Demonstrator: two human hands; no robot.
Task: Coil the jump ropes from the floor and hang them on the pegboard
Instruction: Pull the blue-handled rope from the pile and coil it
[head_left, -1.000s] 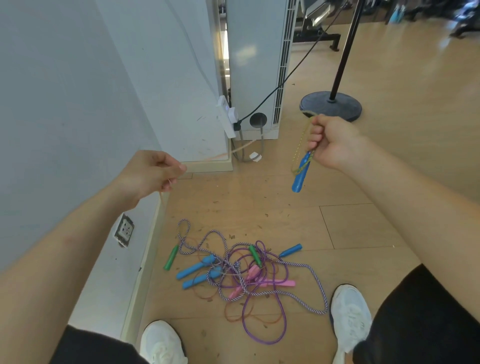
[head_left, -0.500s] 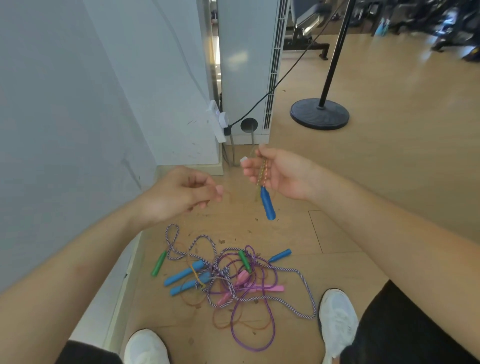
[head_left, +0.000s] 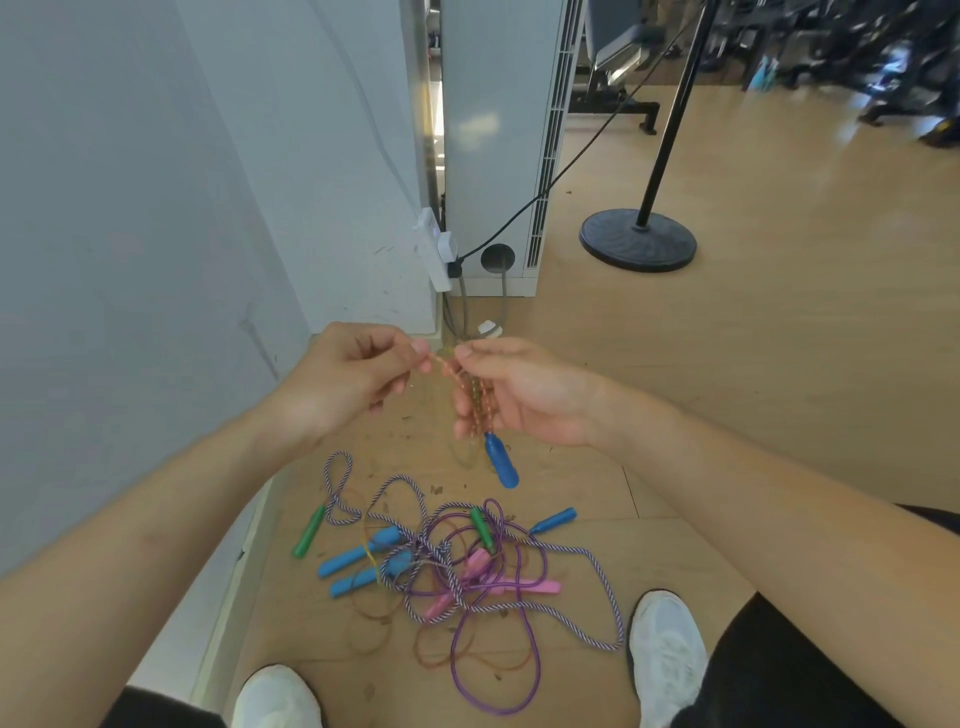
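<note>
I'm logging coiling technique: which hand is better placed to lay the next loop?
Left, probably. The left hand pinches the free strand of the orange rope beside the right hand, which is full: it grips the gathered loops, the blue handle hanging below.

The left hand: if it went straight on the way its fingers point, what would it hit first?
The left hand would most likely meet the right hand, just across the translucent orange rope both pinch; depth unclear.

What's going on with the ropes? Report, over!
Left hand pinches orange rope, right hand grips its loops. Blue handle dangles below. Other ropes tangled on floor.
</note>
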